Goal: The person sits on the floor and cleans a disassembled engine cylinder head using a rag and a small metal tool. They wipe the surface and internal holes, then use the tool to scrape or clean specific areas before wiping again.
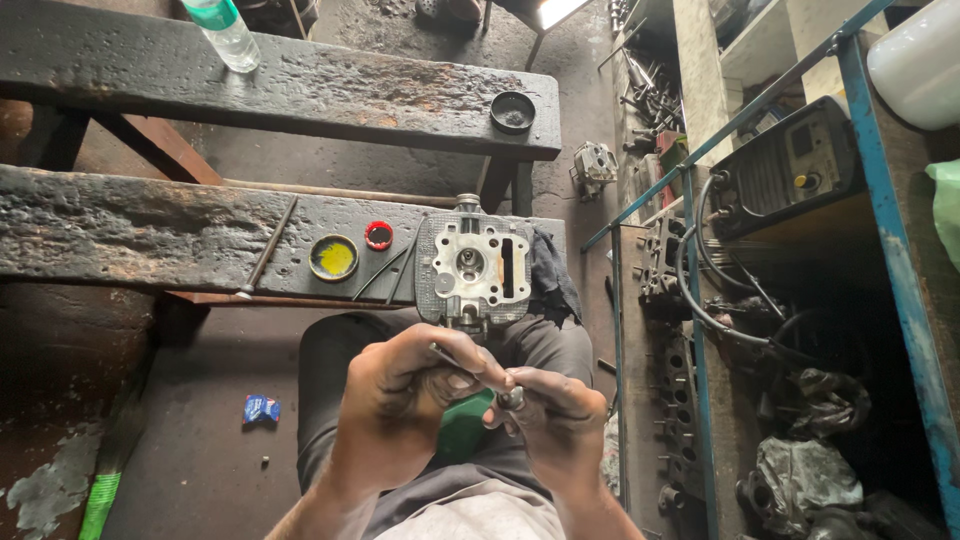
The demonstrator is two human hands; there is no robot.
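This was an engine repair workshop. Just beyond the grip, a cylinder head [472,268] lay on a blackened, oil-stained counter [150,235] beside small tins of paste [334,258]. To its right, a blue steel rack [905,290] held a welding machine [790,170], cables and greasy engine parts [680,400].

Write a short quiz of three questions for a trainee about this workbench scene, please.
1. True or false: the cylinder head lies on the floor.
2. Which tin lid sits nearer the cylinder head: A) yellow lid B) red lid?
3. What do the left hand and right hand hold together?

Key: 1. False, it rests on the wooden bench. 2. B. 3. An engine valve, its thin stem in the left hand.
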